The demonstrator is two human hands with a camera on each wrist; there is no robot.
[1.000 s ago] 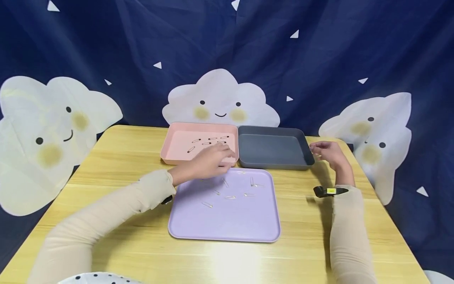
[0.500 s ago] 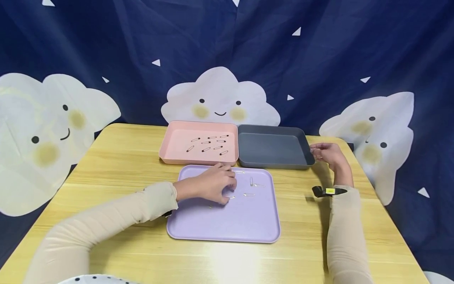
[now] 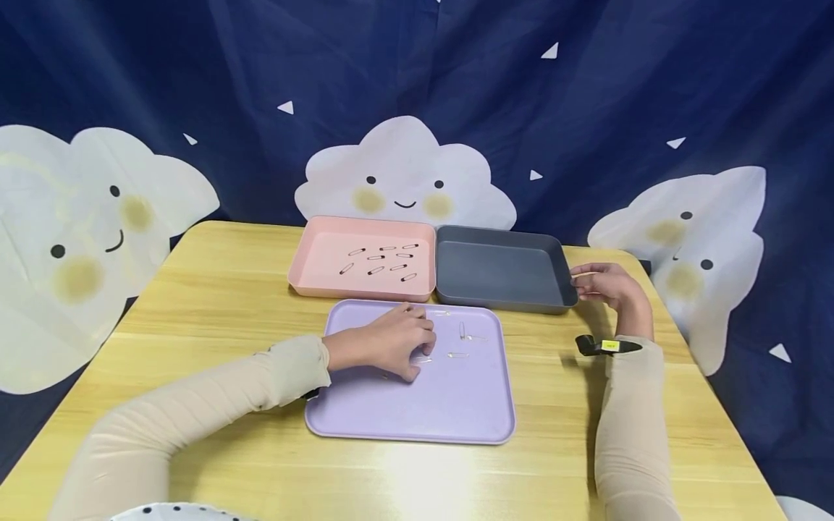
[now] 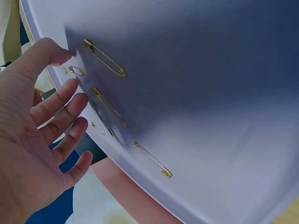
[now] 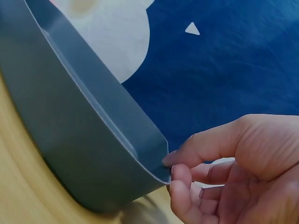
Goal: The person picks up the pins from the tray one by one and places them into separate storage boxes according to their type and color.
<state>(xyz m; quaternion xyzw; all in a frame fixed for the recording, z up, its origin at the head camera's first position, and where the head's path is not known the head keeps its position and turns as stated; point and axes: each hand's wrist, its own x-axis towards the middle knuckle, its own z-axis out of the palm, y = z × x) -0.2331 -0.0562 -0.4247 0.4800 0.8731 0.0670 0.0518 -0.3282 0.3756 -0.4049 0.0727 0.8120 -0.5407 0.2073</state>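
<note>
My left hand hovers low over the lilac tray, thumb and fingers apart. In the left wrist view nothing sits between the thumb and fingers. Close by are gold safety pins, one of them a safety pin just beyond the thumb tip; the hand hides part of the tray in the head view. At the right end of the dark grey tray, my right hand pinches the rim near a corner; its thumb overlaps the inner side and its fingertips lie along the outside.
Behind the lilac tray, a pink tray holds several black safety pins lying flat. It stands side by side with the dark grey tray. More gold safety pins lie at the lilac tray's right. A dark blue cloth hangs behind the table.
My left hand has come back from the pink tray's near edge to the lilac tray, uncovering more black safety pins. Over the last half second it barely shifts. My right hand stays at the rim.
</note>
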